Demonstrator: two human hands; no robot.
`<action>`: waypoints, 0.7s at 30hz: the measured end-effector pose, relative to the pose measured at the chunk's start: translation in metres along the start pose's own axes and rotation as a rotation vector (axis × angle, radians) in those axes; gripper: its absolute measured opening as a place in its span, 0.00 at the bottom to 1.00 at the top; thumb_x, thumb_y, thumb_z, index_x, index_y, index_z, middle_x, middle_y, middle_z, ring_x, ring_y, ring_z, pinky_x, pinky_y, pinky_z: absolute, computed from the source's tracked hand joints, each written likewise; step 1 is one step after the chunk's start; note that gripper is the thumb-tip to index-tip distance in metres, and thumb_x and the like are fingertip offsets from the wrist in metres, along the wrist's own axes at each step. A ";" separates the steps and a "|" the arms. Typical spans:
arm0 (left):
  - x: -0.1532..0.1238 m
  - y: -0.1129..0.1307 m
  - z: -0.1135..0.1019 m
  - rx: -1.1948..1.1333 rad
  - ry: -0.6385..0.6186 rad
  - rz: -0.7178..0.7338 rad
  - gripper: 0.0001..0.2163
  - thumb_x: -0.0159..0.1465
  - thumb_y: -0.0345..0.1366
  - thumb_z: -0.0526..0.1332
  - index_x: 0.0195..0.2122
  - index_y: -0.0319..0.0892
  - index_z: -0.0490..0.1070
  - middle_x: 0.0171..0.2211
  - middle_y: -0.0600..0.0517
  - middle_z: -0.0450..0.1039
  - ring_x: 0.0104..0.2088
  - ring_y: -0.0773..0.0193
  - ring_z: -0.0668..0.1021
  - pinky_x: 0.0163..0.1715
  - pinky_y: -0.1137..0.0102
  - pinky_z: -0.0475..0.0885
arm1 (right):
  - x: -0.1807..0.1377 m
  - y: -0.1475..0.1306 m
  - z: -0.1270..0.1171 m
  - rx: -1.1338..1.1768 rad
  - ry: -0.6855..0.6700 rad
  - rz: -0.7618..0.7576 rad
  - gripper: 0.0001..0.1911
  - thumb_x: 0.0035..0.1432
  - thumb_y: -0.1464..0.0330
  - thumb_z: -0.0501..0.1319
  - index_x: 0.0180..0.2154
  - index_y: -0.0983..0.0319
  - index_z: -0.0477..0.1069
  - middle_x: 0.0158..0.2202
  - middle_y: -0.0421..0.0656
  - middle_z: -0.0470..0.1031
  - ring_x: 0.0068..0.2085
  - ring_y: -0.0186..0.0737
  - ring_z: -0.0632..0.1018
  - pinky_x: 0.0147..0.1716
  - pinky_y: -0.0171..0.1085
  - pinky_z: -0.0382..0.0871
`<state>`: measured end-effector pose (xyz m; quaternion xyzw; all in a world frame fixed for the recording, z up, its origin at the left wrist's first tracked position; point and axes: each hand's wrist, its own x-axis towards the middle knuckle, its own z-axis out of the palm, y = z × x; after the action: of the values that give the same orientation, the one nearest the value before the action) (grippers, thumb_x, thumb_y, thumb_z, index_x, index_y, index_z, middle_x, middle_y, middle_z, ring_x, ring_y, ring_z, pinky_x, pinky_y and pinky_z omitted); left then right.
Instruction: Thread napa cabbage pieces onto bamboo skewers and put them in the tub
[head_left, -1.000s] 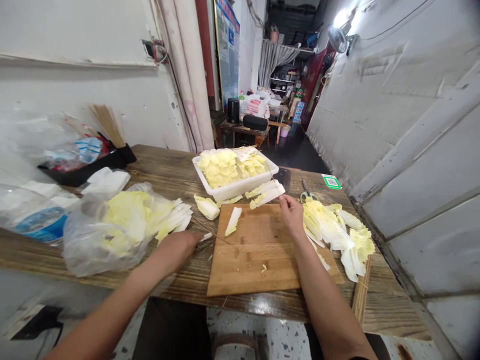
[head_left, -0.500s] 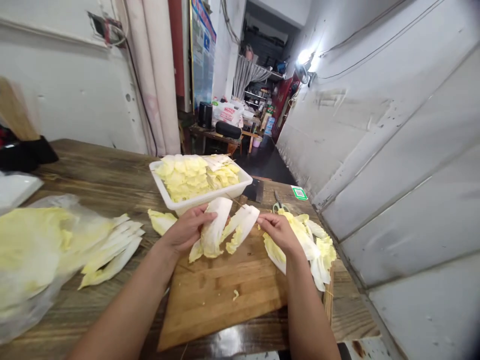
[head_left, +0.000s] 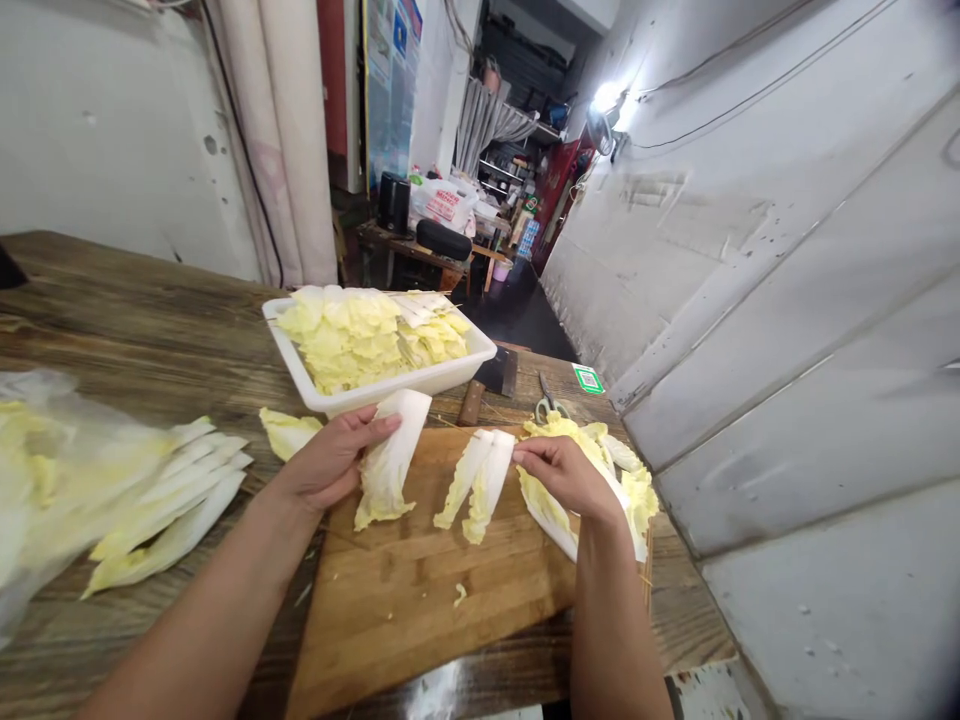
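My left hand [head_left: 326, 462] grips a pale cabbage leaf [head_left: 386, 462] by its white stem end, and the leaf hangs down onto the wooden cutting board [head_left: 420, 590]. My right hand [head_left: 564, 472] pinches the stem ends of two narrower cabbage leaves [head_left: 476, 485] lying on the board. A small cabbage scrap [head_left: 458, 594] lies near the middle of the board.
A white tray [head_left: 330, 395] heaped with cut cabbage stands behind the board. More leaves lie at the right [head_left: 634, 485] and in a plastic bag at the left [head_left: 90, 500]. A cleaver [head_left: 491, 378] and scissors [head_left: 547, 400] lie behind the board. A loose leaf [head_left: 287, 432] rests on the wooden table.
My hands have drawn apart, splitting the leaves: one stays in my left hand, two in my right, lowered onto the board. The view has swung right.
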<state>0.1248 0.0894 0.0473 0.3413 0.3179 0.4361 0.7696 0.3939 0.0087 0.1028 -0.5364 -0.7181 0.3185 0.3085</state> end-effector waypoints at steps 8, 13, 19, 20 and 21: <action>-0.001 0.001 -0.002 -0.004 -0.025 -0.004 0.23 0.39 0.39 0.81 0.35 0.38 0.79 0.25 0.51 0.81 0.22 0.63 0.80 0.24 0.74 0.78 | -0.001 0.001 0.004 0.004 0.003 0.008 0.17 0.63 0.58 0.56 0.28 0.62 0.74 0.27 0.39 0.73 0.30 0.37 0.70 0.32 0.35 0.63; 0.000 0.000 -0.005 -0.021 -0.023 0.000 0.22 0.39 0.39 0.81 0.34 0.37 0.79 0.25 0.51 0.82 0.23 0.65 0.80 0.25 0.76 0.77 | -0.002 0.001 0.004 0.014 0.000 0.001 0.17 0.63 0.59 0.56 0.29 0.62 0.75 0.28 0.39 0.75 0.31 0.38 0.72 0.34 0.35 0.64; 0.000 0.000 -0.005 -0.022 -0.046 -0.004 0.19 0.41 0.38 0.80 0.33 0.38 0.80 0.25 0.51 0.82 0.23 0.65 0.80 0.24 0.78 0.76 | -0.002 0.001 0.005 0.026 -0.002 0.001 0.17 0.63 0.58 0.57 0.28 0.61 0.75 0.28 0.40 0.76 0.31 0.39 0.73 0.34 0.36 0.65; 0.000 0.000 -0.005 -0.020 -0.049 -0.006 0.19 0.41 0.38 0.80 0.32 0.38 0.80 0.25 0.51 0.82 0.23 0.65 0.80 0.24 0.77 0.77 | -0.002 0.001 0.005 0.029 -0.002 0.000 0.17 0.63 0.58 0.57 0.28 0.61 0.75 0.29 0.40 0.76 0.32 0.39 0.73 0.34 0.36 0.65; 0.000 0.000 -0.005 -0.018 -0.051 -0.009 0.19 0.41 0.38 0.80 0.32 0.38 0.80 0.25 0.50 0.82 0.23 0.64 0.80 0.25 0.77 0.77 | -0.002 0.000 0.005 0.033 -0.004 -0.001 0.17 0.63 0.58 0.57 0.29 0.61 0.75 0.29 0.41 0.76 0.32 0.40 0.73 0.35 0.36 0.66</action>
<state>0.1211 0.0906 0.0448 0.3439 0.2955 0.4267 0.7825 0.3908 0.0067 0.0995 -0.5303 -0.7136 0.3311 0.3161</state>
